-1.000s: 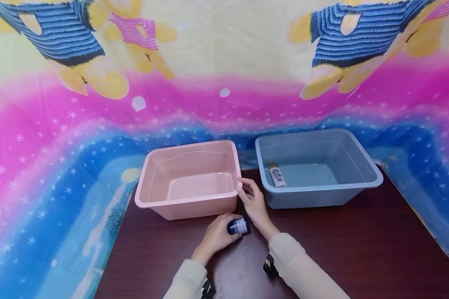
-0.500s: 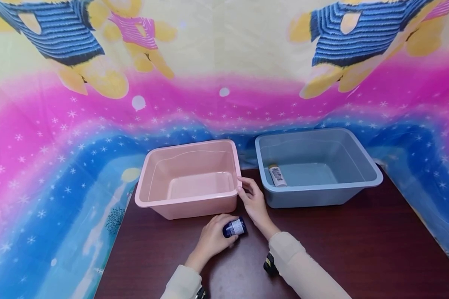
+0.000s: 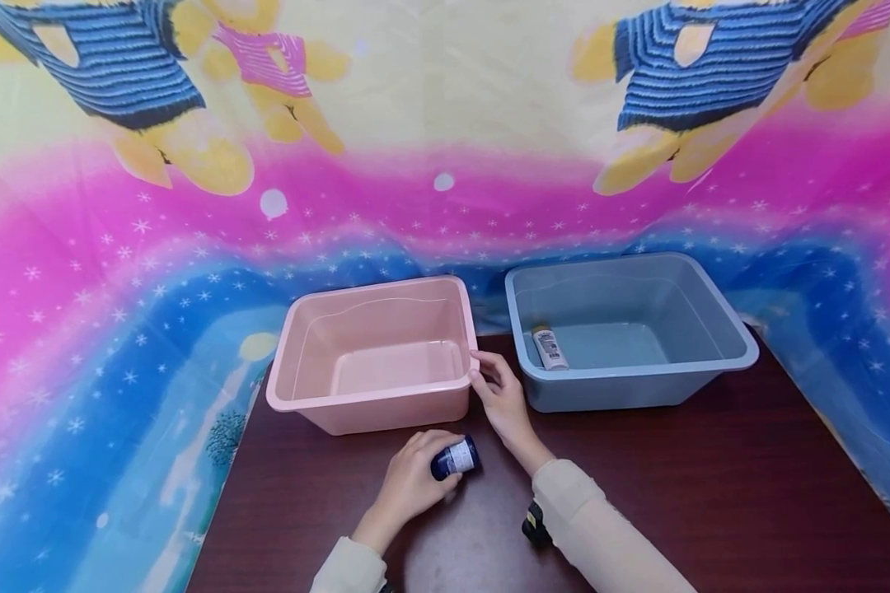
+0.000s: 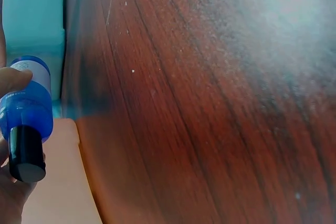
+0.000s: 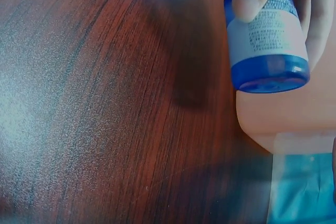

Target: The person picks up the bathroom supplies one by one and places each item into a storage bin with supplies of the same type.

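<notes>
My left hand (image 3: 409, 478) grips a small dark blue bottle (image 3: 456, 458) with a white label, held tilted in front of the pink basin (image 3: 371, 405). Its black cap (image 4: 27, 153) shows in the left wrist view, with the thumb across the label. In the right wrist view the blue bottle (image 5: 268, 40) has its base toward the camera. My right hand (image 3: 504, 405) touches the right rim of the pink basin near its front corner with thumb and fingertips. No fingers of it show clearly in the wrist views.
To the right stands a grey-blue basin (image 3: 638, 387), a narrow gap apart from the pink one. A white bottle (image 3: 550, 349) with a gold-coloured cap leans inside its left end. Both basins stand on a dark wooden table (image 3: 682, 486) before a printed cloth backdrop (image 3: 430, 222).
My left hand has drawn the blue bottle leftward and slightly toward me over the table. The right hand stays at the pink basin's rim, and both basins keep their places.
</notes>
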A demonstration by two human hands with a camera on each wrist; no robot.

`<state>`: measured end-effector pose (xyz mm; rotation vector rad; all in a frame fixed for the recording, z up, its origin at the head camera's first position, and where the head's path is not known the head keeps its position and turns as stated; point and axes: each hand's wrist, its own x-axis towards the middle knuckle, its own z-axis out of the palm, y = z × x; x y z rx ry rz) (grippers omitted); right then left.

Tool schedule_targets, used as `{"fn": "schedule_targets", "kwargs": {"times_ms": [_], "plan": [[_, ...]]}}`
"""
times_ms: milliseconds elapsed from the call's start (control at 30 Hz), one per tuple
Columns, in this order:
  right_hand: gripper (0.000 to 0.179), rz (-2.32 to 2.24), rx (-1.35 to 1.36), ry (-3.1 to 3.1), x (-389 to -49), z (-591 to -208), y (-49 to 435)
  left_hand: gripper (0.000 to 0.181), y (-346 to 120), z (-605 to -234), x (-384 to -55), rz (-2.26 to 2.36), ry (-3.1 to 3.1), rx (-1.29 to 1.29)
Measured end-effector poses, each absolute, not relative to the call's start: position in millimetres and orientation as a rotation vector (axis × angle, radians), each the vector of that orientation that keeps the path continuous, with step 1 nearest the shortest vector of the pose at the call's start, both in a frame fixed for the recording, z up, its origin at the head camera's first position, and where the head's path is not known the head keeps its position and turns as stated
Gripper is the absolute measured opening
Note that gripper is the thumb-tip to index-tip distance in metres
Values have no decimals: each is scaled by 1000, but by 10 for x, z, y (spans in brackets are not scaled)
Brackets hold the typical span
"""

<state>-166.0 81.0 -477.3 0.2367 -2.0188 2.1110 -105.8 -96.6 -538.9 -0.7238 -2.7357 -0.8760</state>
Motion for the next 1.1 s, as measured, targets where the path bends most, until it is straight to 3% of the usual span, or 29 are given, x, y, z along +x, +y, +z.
{"fn": "schedule_targets", "kwargs": {"times_ms": [1100], "plan": [[32, 2078, 221, -2045, -1643, -4760, 801, 55, -1349, -5105, -918, -805, -2643, -623]]}}
